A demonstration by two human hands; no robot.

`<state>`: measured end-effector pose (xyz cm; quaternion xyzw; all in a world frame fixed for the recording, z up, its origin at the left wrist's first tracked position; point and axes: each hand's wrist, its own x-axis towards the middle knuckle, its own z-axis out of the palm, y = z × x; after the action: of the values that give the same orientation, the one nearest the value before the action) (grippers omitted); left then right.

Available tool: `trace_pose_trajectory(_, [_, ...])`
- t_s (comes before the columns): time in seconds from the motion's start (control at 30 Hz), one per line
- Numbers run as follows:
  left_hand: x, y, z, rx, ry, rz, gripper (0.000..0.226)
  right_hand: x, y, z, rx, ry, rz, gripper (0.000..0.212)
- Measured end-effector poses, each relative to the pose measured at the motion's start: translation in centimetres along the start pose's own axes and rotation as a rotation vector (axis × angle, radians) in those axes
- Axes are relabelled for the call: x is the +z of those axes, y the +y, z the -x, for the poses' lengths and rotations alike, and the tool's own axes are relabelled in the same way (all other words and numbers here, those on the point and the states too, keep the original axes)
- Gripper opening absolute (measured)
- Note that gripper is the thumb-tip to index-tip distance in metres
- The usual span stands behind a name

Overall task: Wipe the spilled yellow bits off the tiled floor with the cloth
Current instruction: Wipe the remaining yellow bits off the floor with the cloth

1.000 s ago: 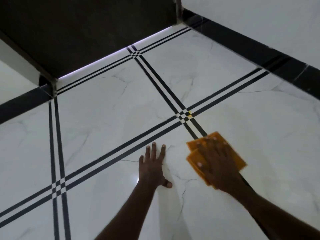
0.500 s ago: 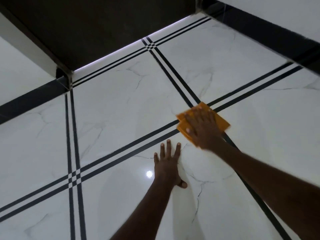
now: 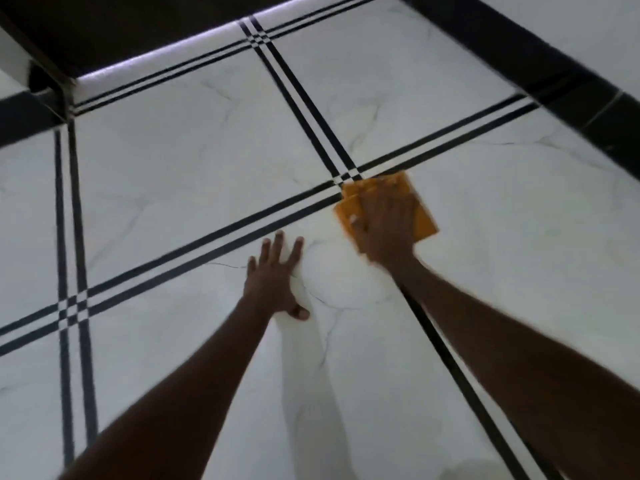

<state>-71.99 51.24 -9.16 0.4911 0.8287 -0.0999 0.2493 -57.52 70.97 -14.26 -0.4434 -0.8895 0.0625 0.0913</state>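
A folded orange cloth (image 3: 420, 211) lies flat on the white marble floor (image 3: 194, 168), just right of the crossing of black double lines (image 3: 349, 176). My right hand (image 3: 386, 225) presses down on the cloth with straight, spread fingers and covers most of it. My left hand (image 3: 277, 278) rests flat on the tile to the left of the cloth, fingers spread, thumb out to the right, holding nothing. No yellow bits show on the floor; the frame is blurred by motion.
A black skirting (image 3: 554, 74) runs along the white wall at the right. A dark opening (image 3: 121, 26) with a lit threshold strip lies at the far side. Another line crossing (image 3: 72, 308) sits to the left.
My right hand slid the cloth forward over the line crossing, then pulled it back a little toward the right. A yellow speck at the crossing one second ago is gone from view. My left hand stayed planted.
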Motion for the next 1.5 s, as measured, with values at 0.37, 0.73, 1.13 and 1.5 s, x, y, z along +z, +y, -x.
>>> trace_pose_trajectory(0.37, [-0.1, 1.7, 3.0, -0.092, 0.095, 0.024, 0.135, -7.0, 21.9, 15.7, 0.214, -0.076, 0.056, 0.077])
trace_pose_trajectory(0.73, [7.0, 7.4, 10.3, -0.135, 0.252, 0.19, 0.084, -5.3, 5.1, 22.7, -0.206, -0.166, -0.091, 0.072])
trace_pose_trajectory(1.13, [8.0, 6.6, 10.6, -0.078, 0.223, 0.119, 0.104, -3.6, 9.0, 10.8, 0.206, -0.003, -0.024, 0.07])
trace_pose_trajectory(1.5, [8.1, 6.1, 11.6, 0.001, 0.203, 0.01, 0.112, -8.5, 23.2, 26.2, 0.151, -0.114, 0.062, 0.077])
